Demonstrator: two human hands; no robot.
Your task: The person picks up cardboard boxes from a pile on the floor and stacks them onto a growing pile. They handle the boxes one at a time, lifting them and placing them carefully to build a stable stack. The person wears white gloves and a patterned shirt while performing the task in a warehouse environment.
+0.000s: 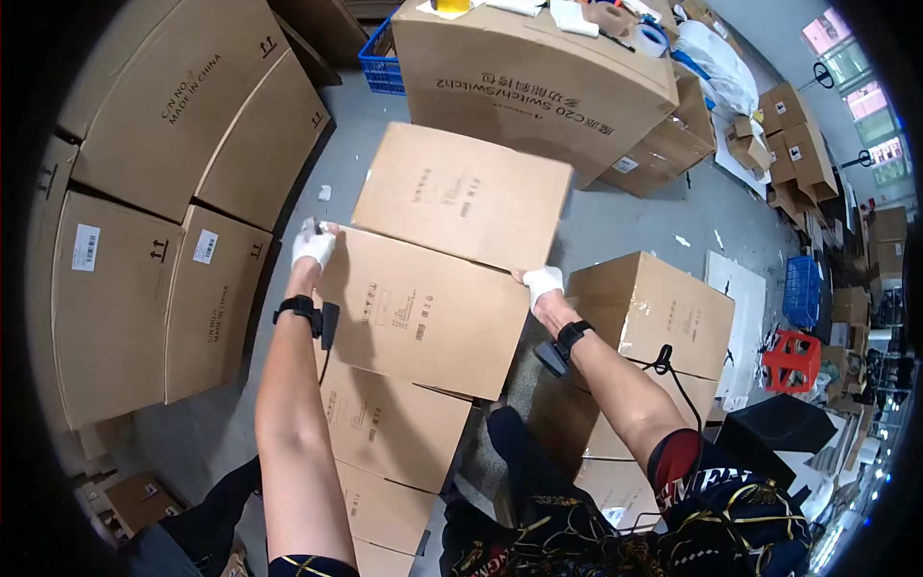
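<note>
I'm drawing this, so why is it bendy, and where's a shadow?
Head view: fisheye lens curves the big top box and blackens the corners; head view again: shadow darkens part of the lower box, below the middle box between left hand and right hand.

This looks like a warehouse or packing area. Cartons (452, 332) stand stacked over the grey floor (615, 221), with plastic crates (801, 288) nearby and tape rolls (650, 38) on one.
</note>
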